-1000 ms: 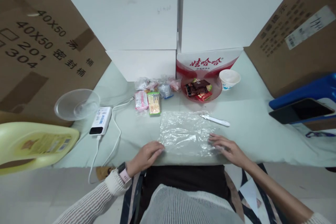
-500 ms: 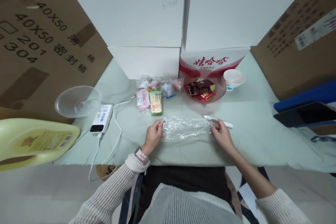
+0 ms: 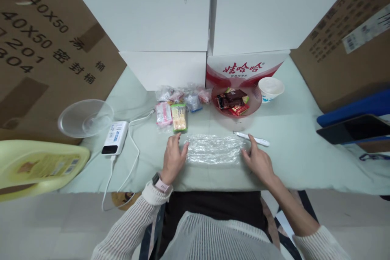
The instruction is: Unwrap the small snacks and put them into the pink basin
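A clear plastic bag [image 3: 213, 149] lies flat on the pale green cloth near the table's front edge. My left hand [image 3: 174, 156], with a watch on its wrist, is open at the bag's left end, thumb and fingers apart. At the opposite end my right hand [image 3: 258, 158] is open too, its thumb by the bag's edge and its index finger near a white-handled tool [image 3: 252, 138]. Just beyond my left fingertips lies a yellow-and-green snack pack [image 3: 179, 118], beside a pink-and-white pack [image 3: 163, 114].
Behind these packs sit several small clear-wrapped bundles [image 3: 192, 101]. A translucent red bowl [image 3: 257, 107] holds wrapped sweets, with a paper cup [image 3: 270, 89] beside it. Leftward are a white power bank [image 3: 115, 138] with a cable, a clear plastic bowl [image 3: 68, 122] and a yellow jug [image 3: 45, 166].
Both hands have let go of the plastic bag and their fingers have spread. My left hand has shifted slightly left; the bag now rests flatter on the cloth.
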A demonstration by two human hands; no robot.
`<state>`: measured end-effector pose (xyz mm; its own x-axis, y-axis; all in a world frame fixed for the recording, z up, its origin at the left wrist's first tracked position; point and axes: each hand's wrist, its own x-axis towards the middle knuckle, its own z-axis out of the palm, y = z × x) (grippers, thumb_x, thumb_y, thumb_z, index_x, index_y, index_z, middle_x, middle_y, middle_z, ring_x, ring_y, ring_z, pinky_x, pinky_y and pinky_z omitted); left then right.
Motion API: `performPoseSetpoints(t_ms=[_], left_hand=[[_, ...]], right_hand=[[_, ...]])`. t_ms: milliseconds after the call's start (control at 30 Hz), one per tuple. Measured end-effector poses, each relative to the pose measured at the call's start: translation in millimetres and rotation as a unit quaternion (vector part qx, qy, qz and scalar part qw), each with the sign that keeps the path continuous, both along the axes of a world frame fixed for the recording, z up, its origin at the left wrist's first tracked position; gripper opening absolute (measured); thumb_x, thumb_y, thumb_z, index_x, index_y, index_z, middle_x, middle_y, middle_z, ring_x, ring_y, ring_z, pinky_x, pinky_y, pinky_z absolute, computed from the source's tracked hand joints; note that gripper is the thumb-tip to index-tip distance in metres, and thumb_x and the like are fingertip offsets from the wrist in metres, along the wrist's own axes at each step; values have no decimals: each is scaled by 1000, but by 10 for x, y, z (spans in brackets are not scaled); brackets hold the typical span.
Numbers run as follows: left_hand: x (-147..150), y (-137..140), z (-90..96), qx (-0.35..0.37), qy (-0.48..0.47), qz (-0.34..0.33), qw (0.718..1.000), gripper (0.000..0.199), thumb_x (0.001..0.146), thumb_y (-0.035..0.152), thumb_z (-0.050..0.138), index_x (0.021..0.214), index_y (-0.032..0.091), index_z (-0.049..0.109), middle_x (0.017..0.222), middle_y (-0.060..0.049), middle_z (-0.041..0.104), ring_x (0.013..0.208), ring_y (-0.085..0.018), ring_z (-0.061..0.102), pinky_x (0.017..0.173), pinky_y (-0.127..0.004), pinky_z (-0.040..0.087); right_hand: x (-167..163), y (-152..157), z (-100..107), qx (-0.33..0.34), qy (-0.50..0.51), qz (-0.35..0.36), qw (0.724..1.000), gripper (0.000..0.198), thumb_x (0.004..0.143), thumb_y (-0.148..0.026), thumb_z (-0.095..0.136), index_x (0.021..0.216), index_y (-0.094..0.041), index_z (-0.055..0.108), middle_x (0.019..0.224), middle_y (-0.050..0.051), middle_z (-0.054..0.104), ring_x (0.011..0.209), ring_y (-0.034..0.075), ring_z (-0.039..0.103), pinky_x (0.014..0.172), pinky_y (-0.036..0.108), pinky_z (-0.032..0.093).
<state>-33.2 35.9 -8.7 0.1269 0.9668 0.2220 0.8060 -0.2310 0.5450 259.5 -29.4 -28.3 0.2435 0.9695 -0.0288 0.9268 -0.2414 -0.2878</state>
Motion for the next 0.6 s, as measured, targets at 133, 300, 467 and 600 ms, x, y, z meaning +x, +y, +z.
performPoseSetpoints(t_ms=[133,300,467,600], left_hand=[[306,-234,104,76,71,-164,981,40,86,9,34,123,18,46,126,-12,50,125,-25,40,100,-45,36],[681,-280,-203,-9,169,-219,961,44,89,20,37,132,13,38,142,-17,35,134,-31,23,104,-53,26],[418,-121,-443,-26,205,-222,953,69,81,53,50,138,19,32,148,-17,20,136,-36,12,105,-59,14],[225,-143,-344,-17,210,-262,942,71,81,51,51,139,15,30,148,-19,18,137,-36,10,107,-56,11]], right_hand=[[-68,-17,164,79,-28,30,996,51,87,-37,39,133,-13,38,111,20,58,99,33,58,80,45,48],[-239,18,-132,83,-18,251,964,52,89,-38,38,138,-18,33,143,14,33,134,28,26,105,48,28],[-53,-98,-438,50,-54,258,963,66,86,-52,40,141,-19,26,149,15,21,137,30,15,105,54,22],[156,-226,-374,70,-27,284,956,68,83,-51,46,138,-14,29,145,20,27,135,32,20,103,57,24]])
